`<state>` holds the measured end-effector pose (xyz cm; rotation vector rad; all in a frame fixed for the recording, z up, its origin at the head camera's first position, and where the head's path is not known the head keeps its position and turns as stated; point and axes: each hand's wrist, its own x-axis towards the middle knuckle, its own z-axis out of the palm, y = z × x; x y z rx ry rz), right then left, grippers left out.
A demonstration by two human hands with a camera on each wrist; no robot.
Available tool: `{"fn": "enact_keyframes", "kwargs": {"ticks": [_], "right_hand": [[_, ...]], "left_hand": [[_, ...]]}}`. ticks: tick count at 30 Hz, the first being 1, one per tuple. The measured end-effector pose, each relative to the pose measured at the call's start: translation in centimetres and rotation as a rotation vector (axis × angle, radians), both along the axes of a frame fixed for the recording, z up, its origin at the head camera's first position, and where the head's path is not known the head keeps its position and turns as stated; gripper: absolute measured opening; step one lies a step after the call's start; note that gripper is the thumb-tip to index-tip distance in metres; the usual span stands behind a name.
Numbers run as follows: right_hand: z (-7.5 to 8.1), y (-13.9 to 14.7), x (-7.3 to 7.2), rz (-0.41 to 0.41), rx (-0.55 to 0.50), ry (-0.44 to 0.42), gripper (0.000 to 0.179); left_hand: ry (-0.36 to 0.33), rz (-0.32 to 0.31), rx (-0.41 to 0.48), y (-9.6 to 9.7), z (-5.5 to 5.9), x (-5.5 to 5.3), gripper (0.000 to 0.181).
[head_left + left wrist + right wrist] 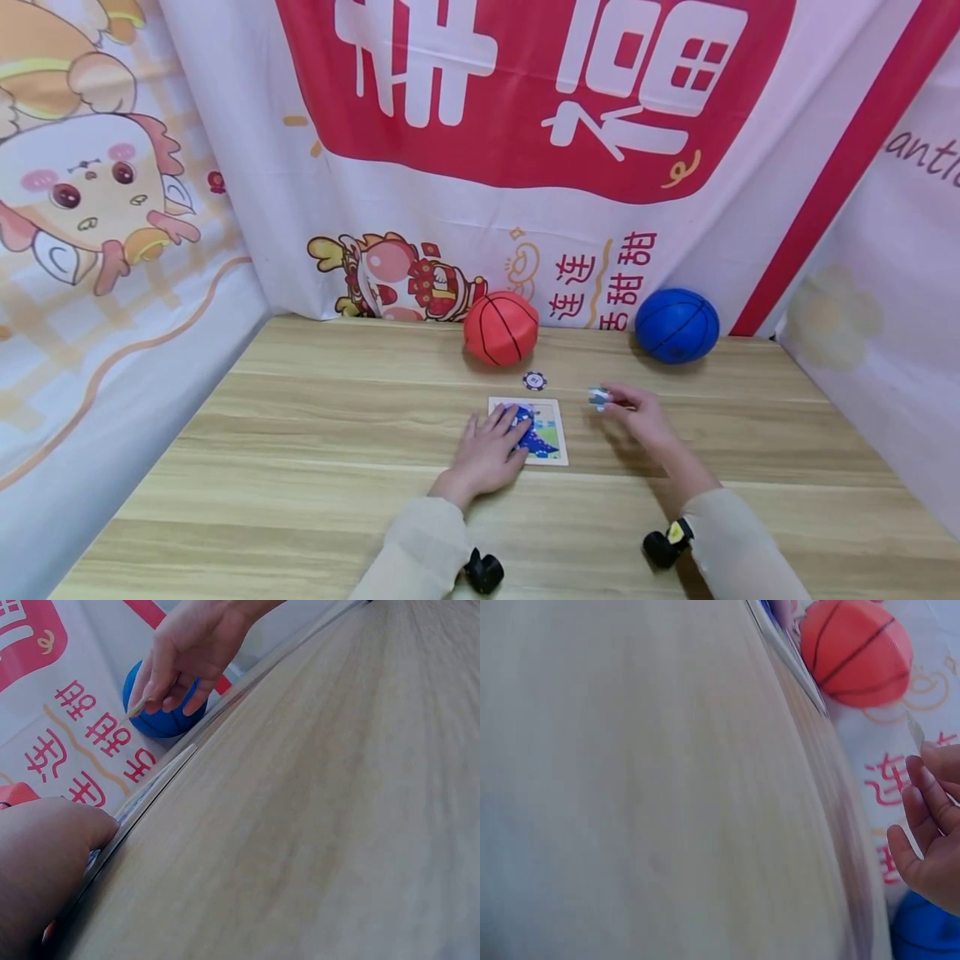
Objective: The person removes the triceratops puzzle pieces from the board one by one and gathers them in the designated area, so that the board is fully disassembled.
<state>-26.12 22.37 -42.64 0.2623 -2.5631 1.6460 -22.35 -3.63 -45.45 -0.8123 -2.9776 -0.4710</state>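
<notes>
A small jigsaw puzzle (551,437) with a pale frame and a blue dinosaur picture lies on the wooden table. My left hand (491,450) rests over its left side, fingers spread across the blue part and covering some of it. To the right of the puzzle, my right hand (637,417) pinches a puzzle piece (598,397) between thumb and fingers, raised above the table. In the left wrist view that piece (136,711) appears edge-on at the fingertips. The right wrist view also has the thin piece (915,729) held up, apart from the frame.
A poker chip (535,381) lies just behind the puzzle. Along the back edge sit a red ball (501,328) and a blue ball (677,326), against a printed cloth (420,192). Another cloth (172,333) hangs along the left side of the table (300,450).
</notes>
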Motion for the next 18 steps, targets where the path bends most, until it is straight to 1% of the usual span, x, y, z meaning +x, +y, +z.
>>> {"fn": "enact_keyframes", "kwargs": {"ticks": [3,7,10,13,16,18], "right_hand": [[0.1,1.6,-0.1,0.007,0.009,0.005,0.032],[0.3,4.0,0.1,0.012,0.035,-0.015,0.033],[0.4,5.7,0.4,0.011,0.008,-0.022,0.035],[0.5,7.3,0.9,-0.005,-0.033,-0.077,0.038],[0.7,8.7,1.3,-0.032,-0.024,-0.121,0.041],[0.8,9.5,1.5,-0.052,0.010,-0.127,0.044]], "left_hand": [[-0.002,0.000,0.002,0.1,0.1,0.0,0.048],[-0.005,0.001,0.003,0.2,0.2,0.1,0.048],[-0.008,0.001,0.002,0.2,0.2,0.1,0.048],[-0.004,0.004,0.002,0.2,0.1,0.1,0.048],[0.004,0.007,0.003,0.2,0.0,0.1,0.048],[0.005,0.008,0.009,0.2,0.0,0.1,0.048]]}}
